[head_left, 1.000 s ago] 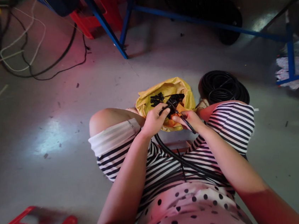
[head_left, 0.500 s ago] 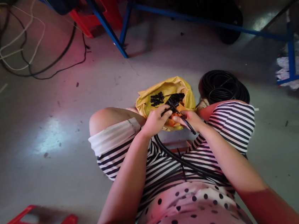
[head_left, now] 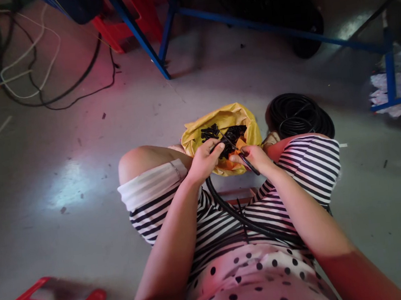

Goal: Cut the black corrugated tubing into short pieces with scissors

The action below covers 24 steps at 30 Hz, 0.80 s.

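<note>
From where I stand, the person's left hand (head_left: 207, 160) is closed on a black ribbed tube (head_left: 224, 206), which hangs from beneath the grip and curves across the lap. The right hand (head_left: 253, 158) grips a dark scissors-like tool (head_left: 250, 164), its far end near the left fingertips (the tube's end is hard to make out there). Both hands are over a yellow bag (head_left: 230, 112), with short black pieces (head_left: 209, 133) inside.

Both bare forearms (head_left: 176, 231) converge over the lap (head_left: 212, 225), the left hand (head_left: 204, 160) pinched and the right hand (head_left: 255, 157) curled, both just beyond it.
</note>
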Tool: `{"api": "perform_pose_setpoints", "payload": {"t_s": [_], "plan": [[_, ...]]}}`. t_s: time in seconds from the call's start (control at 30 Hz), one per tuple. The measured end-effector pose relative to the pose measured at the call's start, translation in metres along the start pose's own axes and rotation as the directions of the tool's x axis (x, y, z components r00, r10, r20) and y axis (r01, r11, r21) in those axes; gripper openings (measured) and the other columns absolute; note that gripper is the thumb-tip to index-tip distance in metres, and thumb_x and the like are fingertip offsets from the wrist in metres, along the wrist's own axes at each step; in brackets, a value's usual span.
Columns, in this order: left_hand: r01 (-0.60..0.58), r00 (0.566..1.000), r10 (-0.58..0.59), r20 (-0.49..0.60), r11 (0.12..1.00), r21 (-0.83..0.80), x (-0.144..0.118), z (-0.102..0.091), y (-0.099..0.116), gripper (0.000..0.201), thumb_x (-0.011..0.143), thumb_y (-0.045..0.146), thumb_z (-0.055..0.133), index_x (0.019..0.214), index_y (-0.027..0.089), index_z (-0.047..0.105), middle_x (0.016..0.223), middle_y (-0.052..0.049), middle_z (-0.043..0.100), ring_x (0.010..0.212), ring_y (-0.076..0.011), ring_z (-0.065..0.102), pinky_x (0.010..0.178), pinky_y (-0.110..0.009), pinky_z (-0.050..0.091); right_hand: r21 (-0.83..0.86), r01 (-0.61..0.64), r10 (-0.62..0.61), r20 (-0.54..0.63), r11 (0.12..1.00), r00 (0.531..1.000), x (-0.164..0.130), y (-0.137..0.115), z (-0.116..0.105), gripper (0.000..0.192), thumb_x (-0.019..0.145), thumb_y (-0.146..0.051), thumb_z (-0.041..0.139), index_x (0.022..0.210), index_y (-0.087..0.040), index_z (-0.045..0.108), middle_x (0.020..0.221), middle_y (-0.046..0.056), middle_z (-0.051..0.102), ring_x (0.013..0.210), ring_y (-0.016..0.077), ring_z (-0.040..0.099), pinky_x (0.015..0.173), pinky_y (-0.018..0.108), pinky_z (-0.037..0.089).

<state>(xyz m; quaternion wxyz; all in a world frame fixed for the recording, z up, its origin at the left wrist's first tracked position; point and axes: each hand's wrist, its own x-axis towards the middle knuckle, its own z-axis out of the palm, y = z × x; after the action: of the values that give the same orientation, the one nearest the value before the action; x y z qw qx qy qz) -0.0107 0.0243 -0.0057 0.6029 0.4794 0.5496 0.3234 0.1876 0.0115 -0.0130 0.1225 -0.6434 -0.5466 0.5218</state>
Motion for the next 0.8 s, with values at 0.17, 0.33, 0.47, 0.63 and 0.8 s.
{"api": "perform_pose_setpoints", "payload": {"t_s": [0.17, 0.33, 0.47, 0.63, 0.8], "plan": [[0.052, 0.999, -0.051, 0.008, 0.995, -0.082, 0.0, 0.001, 0.004, 0.027, 0.088, 0.045, 0.063, 0.09, 0.02, 0.055, 0.058, 0.009, 0.036, 0.044, -0.0058, 0.03, 0.044, -0.02, 0.026, 0.085, -0.063, 0.065, -0.016, 0.994, 0.998, 0.001, 0.002, 0.004, 0.059, 0.06, -0.073, 0.078, 0.059, -0.021, 0.05, 0.05, -0.004, 0.046, 0.048, 0.0121, 0.044, 0.05, 0.027, 0.03], [0.243, 0.964, -0.224, 0.143, 0.96, -0.137, -0.005, 0.01, 0.011, 0.019, 0.086, 0.033, 0.055, 0.075, 0.021, 0.046, 0.053, 0.008, 0.032, 0.042, -0.0066, 0.027, 0.042, -0.021, 0.021, 0.379, -0.01, 0.036, -0.062, 0.925, 0.997, -0.002, -0.006, 0.008, 0.054, 0.062, -0.069, 0.079, 0.068, -0.021, 0.055, 0.057, -0.002, 0.055, 0.053, 0.0144, 0.052, 0.053, 0.028, 0.041], [0.269, 0.935, -0.231, 0.269, 0.957, -0.111, -0.01, 0.019, 0.01, 0.03, 0.087, 0.037, 0.056, 0.066, 0.02, 0.044, 0.054, 0.005, 0.043, 0.042, -0.0078, 0.038, 0.041, -0.022, 0.03, 0.448, 0.081, -0.024, -0.132, 0.89, 0.991, -0.005, -0.014, 0.006, 0.046, 0.065, -0.061, 0.079, 0.075, -0.019, 0.062, 0.064, 0.0, 0.06, 0.06, 0.0158, 0.056, 0.059, 0.029, 0.046], [0.432, 0.852, -0.316, 0.417, 0.875, -0.22, -0.014, 0.021, 0.012, 0.042, 0.083, 0.058, 0.069, 0.093, 0.018, 0.058, 0.083, -0.004, 0.067, 0.067, -0.0152, 0.067, 0.063, -0.029, 0.056, 0.38, 0.124, 0.007, -0.326, 0.917, 0.945, -0.004, -0.011, 0.001, 0.042, 0.07, -0.059, 0.073, 0.078, -0.019, 0.063, 0.069, 0.002, 0.062, 0.066, 0.0177, 0.059, 0.062, 0.03, 0.048], [0.474, 0.848, -0.291, 0.443, 0.79, -0.389, -0.018, 0.026, 0.014, 0.045, 0.076, 0.054, 0.078, 0.087, 0.018, 0.053, 0.076, 0.002, 0.057, 0.056, -0.0089, 0.056, 0.058, -0.028, 0.054, 0.464, 0.143, 0.06, -0.396, 0.874, 0.916, 0.0, -0.007, 0.001, 0.047, 0.071, -0.063, 0.074, 0.085, -0.019, 0.064, 0.075, 0.004, 0.065, 0.07, 0.02, 0.064, 0.066, 0.032, 0.052]]}}
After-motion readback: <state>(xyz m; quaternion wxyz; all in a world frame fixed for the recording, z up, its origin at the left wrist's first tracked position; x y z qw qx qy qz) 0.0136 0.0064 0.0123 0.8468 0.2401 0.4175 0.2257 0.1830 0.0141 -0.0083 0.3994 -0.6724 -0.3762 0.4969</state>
